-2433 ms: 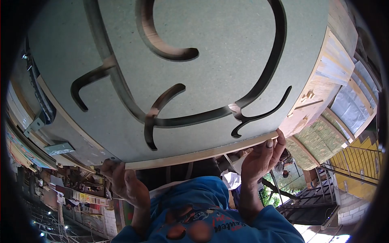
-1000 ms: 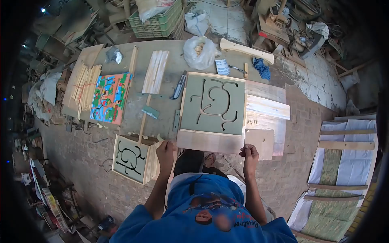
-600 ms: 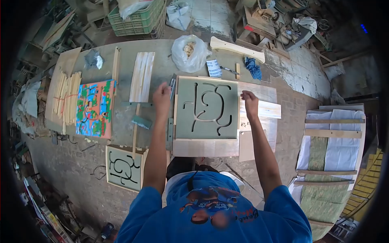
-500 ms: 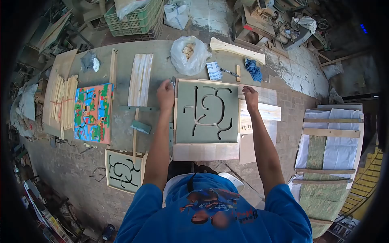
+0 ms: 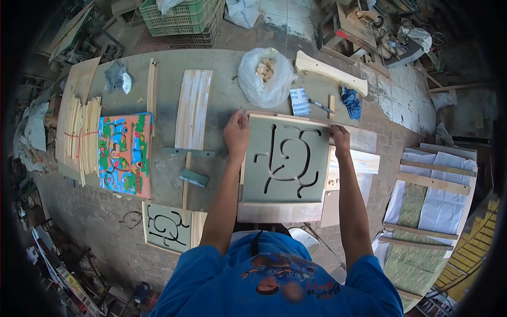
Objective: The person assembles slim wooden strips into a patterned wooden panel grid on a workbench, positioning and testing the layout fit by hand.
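Observation:
A square grey-green board with curved grooves cut into it lies before me, with light wooden strips along its edges. My left hand is closed at its far left corner, fingertips pinching the edge. At the far right corner my right hand is also closed, fingers curled against the edge. Fingertips of both hands are partly hidden. A pale wooden plank lies along the near side. Small wooden pieces rest right of the board.
A bag of wood pieces, a pen and a blue cloth lie beyond the board. Leftward are a striped plank, a painted panel and bundled sticks. A second grooved board is lower left.
My right hand has come in from beside the board to its far right corner. The left hand has closed onto the far left corner. The whole view has shifted slightly.

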Motion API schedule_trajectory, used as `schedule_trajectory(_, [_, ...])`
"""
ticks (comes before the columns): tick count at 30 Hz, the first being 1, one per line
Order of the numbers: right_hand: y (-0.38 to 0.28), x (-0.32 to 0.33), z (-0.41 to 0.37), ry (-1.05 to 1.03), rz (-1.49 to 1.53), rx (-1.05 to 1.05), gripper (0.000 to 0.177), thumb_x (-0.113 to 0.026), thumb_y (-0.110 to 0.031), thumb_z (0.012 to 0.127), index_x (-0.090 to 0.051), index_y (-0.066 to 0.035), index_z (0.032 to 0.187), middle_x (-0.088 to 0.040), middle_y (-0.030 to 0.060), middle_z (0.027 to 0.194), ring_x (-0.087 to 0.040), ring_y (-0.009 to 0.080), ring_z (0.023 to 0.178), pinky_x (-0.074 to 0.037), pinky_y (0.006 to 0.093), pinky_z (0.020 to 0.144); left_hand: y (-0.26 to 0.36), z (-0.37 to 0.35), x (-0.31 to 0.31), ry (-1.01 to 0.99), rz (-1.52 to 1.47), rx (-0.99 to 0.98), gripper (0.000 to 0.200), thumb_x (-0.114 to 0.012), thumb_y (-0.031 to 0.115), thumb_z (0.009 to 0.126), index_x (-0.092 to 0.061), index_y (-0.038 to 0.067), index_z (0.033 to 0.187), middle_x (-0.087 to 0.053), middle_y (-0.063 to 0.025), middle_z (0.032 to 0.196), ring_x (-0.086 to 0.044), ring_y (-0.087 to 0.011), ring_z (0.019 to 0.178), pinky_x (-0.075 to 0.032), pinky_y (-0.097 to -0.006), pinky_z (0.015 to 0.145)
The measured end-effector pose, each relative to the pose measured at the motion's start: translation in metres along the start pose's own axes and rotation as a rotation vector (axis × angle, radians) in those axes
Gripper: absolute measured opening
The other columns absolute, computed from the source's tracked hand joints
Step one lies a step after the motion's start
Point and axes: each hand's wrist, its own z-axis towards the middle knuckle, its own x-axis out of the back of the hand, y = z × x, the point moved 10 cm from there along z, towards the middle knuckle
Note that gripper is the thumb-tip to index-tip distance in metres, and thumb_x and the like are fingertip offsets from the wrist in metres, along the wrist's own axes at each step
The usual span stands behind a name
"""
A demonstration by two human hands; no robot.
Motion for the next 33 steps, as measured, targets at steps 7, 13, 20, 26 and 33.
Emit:
schedule_trajectory(7, [-0.012, -0.003, -0.018, 0.043, 0.025, -0.117, 0.036, -0.064, -0.025, 0.09, -0.065, 0.006, 0.11, -0.065, 0.0074, 0.088, -0.057, 0.0142, 0.078, -0.048, 0.0298, 0.069, 0.012, 0.005, -0.002, -0.076, 0.076, -0.052, 0.026, -0.062, 0.006, 0.087, -0.066, 0.001, 0.112, -0.07, -0.0155, 0.092, -0.068, -0.0286, 0.077, -0.054, -0.0379, 0.07])
schedule_trajectory(13, [-0.008, -0.005, -0.025, 0.072, 0.078, -0.107, 0.032, -0.064, -0.024, 0.092, -0.064, 0.003, 0.108, -0.059, 0.0023, 0.081, -0.051, 0.0093, 0.072, -0.042, 0.0249, 0.063, 0.014, 0.004, -0.007, -0.102, 0.084, -0.115, 0.03, -0.065, -0.002, 0.085, -0.064, -0.002, 0.115, -0.07, -0.0161, 0.101, -0.07, -0.0216, 0.077, -0.055, -0.0314, 0.066])
schedule_trajectory(20, [-0.012, -0.009, -0.029, 0.077, 0.03, -0.119, 0.031, -0.059, -0.024, 0.096, -0.063, 0.001, 0.113, -0.06, -0.0011, 0.086, -0.05, 0.0067, 0.074, -0.041, 0.0228, 0.067, 0.023, 0.01, -0.013, -0.183, 0.194, -0.124, 0.034, -0.067, 0.002, 0.082, -0.064, 0.005, 0.116, -0.07, -0.0087, 0.094, -0.068, -0.0235, 0.08, -0.051, -0.0372, 0.074])
schedule_trajectory(26, [-0.021, -0.01, -0.031, 0.136, -0.025, -0.117, 0.035, -0.061, -0.027, 0.094, -0.063, 0.004, 0.111, -0.054, -0.0013, 0.074, -0.044, 0.0072, 0.068, -0.036, 0.0237, 0.063, 0.024, 0.007, -0.017, -0.208, 0.237, -0.204, 0.034, -0.067, -0.003, 0.082, -0.064, 0.001, 0.116, -0.073, -0.0116, 0.098, -0.071, -0.0232, 0.083, -0.05, -0.0361, 0.08])
schedule_trajectory(33, [-0.024, -0.009, -0.03, 0.159, -0.05, -0.134, 0.035, -0.061, -0.03, 0.094, -0.065, 0.002, 0.11, -0.054, -0.0017, 0.073, -0.044, 0.0069, 0.068, -0.036, 0.0236, 0.063, 0.026, 0.007, -0.015, -0.19, 0.199, -0.216, 0.033, -0.066, -0.003, 0.082, -0.064, 0.0, 0.115, -0.073, -0.0099, 0.097, -0.07, -0.0232, 0.084, -0.049, -0.0365, 0.08])
